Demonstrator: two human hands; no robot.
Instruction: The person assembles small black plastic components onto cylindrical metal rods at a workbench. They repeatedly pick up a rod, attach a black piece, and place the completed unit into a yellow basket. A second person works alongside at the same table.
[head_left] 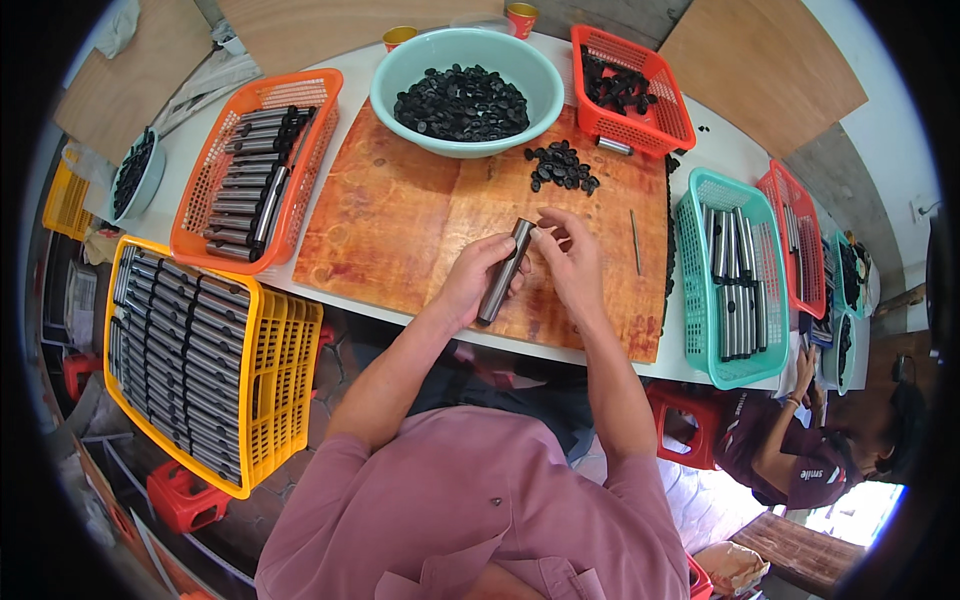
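Observation:
A dark grey metal tube [505, 275] slants above the wooden board [400, 220], its upper end pointing away from me. My left hand [478, 272] is wrapped around it, thumb on top and fingers underneath. Close to the tube's upper end, my right hand [566, 258] has its thumb and fingers drawn together against its side. Whatever may be between those fingertips is hidden. Beyond my hands lies a loose pile of small black caps [563, 168]. A thin metal rod [635, 242] rests on the board to the right.
A light green basin [467, 145] of black caps stands at the back. Tubes fill an orange basket [185, 215], a yellow crate [250, 400] and a green basket [735, 375]. A red basket [650, 130] holds black parts. A co-worker [790, 450] sits at the right.

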